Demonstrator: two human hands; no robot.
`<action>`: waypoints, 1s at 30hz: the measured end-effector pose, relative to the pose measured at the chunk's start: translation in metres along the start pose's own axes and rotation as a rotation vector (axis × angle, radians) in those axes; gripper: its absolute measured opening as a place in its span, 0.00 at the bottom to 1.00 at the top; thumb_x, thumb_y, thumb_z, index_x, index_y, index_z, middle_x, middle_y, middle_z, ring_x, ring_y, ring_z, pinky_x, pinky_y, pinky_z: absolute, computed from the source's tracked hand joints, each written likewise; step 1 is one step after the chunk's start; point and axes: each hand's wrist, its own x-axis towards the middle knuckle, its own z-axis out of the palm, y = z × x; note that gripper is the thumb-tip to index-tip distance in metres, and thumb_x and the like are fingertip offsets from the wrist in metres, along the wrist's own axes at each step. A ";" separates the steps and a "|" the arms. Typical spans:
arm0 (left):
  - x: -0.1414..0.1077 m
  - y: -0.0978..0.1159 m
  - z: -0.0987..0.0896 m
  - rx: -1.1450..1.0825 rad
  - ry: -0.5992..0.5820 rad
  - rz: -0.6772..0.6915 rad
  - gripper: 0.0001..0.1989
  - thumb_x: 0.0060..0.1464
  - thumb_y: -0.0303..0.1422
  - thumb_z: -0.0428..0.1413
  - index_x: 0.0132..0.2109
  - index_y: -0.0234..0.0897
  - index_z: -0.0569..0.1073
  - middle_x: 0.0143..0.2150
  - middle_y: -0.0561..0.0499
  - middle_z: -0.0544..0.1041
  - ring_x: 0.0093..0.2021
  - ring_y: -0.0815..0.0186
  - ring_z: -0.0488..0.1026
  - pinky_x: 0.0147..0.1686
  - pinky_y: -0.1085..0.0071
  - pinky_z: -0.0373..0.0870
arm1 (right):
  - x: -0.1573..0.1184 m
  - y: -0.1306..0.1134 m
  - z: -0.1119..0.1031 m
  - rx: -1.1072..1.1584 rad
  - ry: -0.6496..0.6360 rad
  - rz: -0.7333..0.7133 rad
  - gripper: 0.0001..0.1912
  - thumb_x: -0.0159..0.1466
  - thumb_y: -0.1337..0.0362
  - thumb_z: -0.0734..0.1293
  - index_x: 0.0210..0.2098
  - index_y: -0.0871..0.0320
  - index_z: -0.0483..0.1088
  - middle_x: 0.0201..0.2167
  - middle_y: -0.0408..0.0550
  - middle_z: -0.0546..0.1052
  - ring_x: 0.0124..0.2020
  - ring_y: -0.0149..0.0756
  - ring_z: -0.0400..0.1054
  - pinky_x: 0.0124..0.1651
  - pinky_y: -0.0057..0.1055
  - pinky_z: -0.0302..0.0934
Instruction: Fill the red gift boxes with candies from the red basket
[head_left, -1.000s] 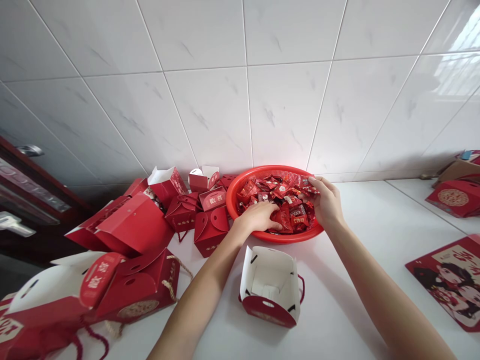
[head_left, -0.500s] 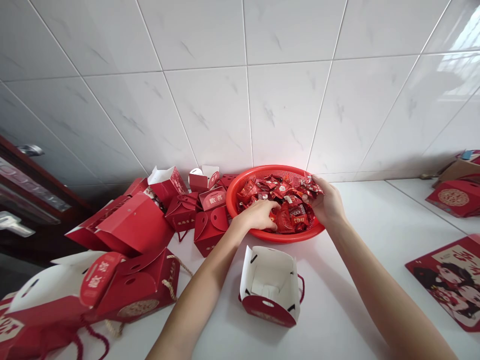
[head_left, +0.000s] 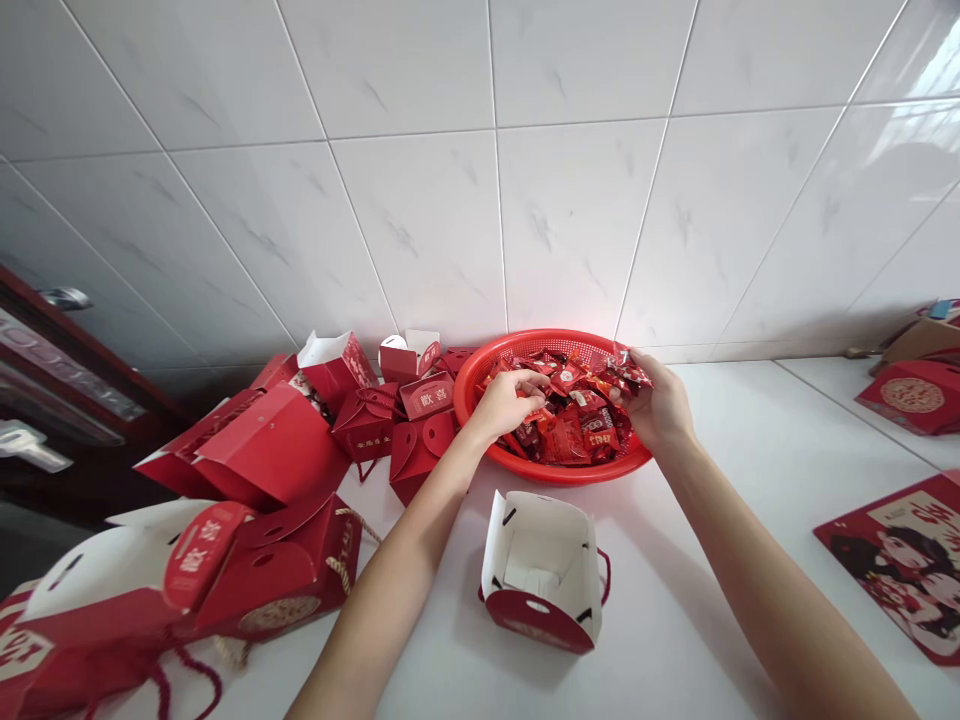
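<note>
A red plastic basket (head_left: 551, 475) against the tiled wall holds many red-wrapped candies (head_left: 566, 435). Over its left part is my left hand (head_left: 511, 402), thumb and fingers pinched together among the candies; whatever lies between them is too small to name. At the basket's right rim my right hand (head_left: 660, 402) is closed around several wrapped candies (head_left: 626, 370), which show past its fingers. In front of the basket an open box (head_left: 540, 575), white inside and red outside, stands with its top flaps up and a dark red cord at its side.
Red gift boxes (head_left: 277, 450) crowd the left side, some closed, some open, several with rope handles. On the right lie a flat printed red card or bag (head_left: 900, 560) and another red box (head_left: 911, 395). A dark cabinet (head_left: 67, 420) is at far left.
My left hand has moved up and left, from the basket's front middle to its left part. My right hand stays at the right rim, still with candies in it.
</note>
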 end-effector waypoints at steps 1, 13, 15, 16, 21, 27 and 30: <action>0.001 -0.001 -0.001 0.021 0.010 0.010 0.16 0.57 0.22 0.58 0.51 0.34 0.80 0.44 0.46 0.85 0.48 0.61 0.81 0.51 0.68 0.78 | 0.000 0.000 0.000 -0.002 -0.001 -0.004 0.14 0.46 0.57 0.79 0.26 0.57 0.74 0.25 0.41 0.74 0.24 0.31 0.65 0.20 0.28 0.61; 0.000 -0.010 -0.037 0.320 0.228 0.018 0.22 0.52 0.15 0.51 0.47 0.35 0.83 0.49 0.46 0.85 0.51 0.60 0.81 0.58 0.67 0.73 | 0.001 0.001 -0.003 -0.022 -0.035 -0.001 0.14 0.46 0.56 0.79 0.23 0.56 0.74 0.23 0.41 0.73 0.22 0.30 0.64 0.19 0.28 0.59; -0.004 -0.007 -0.044 0.373 0.211 0.007 0.19 0.52 0.18 0.53 0.45 0.36 0.83 0.47 0.46 0.85 0.50 0.58 0.81 0.56 0.66 0.74 | 0.001 0.001 -0.002 -0.025 -0.034 -0.002 0.14 0.46 0.56 0.79 0.22 0.56 0.74 0.23 0.41 0.73 0.22 0.30 0.64 0.19 0.28 0.59; -0.007 -0.004 -0.047 0.406 0.152 -0.006 0.16 0.53 0.20 0.55 0.44 0.36 0.84 0.44 0.46 0.86 0.48 0.57 0.82 0.54 0.67 0.75 | 0.001 0.001 -0.002 -0.025 -0.034 -0.002 0.14 0.46 0.56 0.79 0.22 0.56 0.74 0.23 0.41 0.73 0.22 0.30 0.64 0.19 0.28 0.59; -0.020 0.006 -0.060 0.529 -0.359 -0.058 0.13 0.47 0.35 0.65 0.42 0.43 0.84 0.44 0.52 0.86 0.45 0.59 0.81 0.40 0.73 0.73 | 0.000 0.000 -0.001 -0.029 -0.028 -0.002 0.15 0.44 0.56 0.80 0.22 0.57 0.75 0.23 0.41 0.74 0.22 0.30 0.64 0.19 0.29 0.60; -0.011 0.000 -0.044 0.549 -0.259 -0.050 0.10 0.56 0.36 0.58 0.29 0.39 0.80 0.32 0.50 0.84 0.36 0.60 0.79 0.35 0.69 0.67 | -0.001 -0.001 -0.001 -0.038 -0.028 -0.004 0.16 0.43 0.55 0.80 0.22 0.56 0.75 0.23 0.41 0.74 0.22 0.30 0.64 0.19 0.29 0.60; -0.005 -0.005 -0.039 0.502 -0.212 -0.019 0.16 0.61 0.39 0.54 0.29 0.38 0.78 0.31 0.48 0.83 0.35 0.60 0.78 0.34 0.69 0.67 | -0.001 -0.001 -0.001 -0.040 -0.039 -0.013 0.16 0.44 0.55 0.80 0.22 0.56 0.74 0.23 0.40 0.73 0.22 0.30 0.64 0.20 0.29 0.61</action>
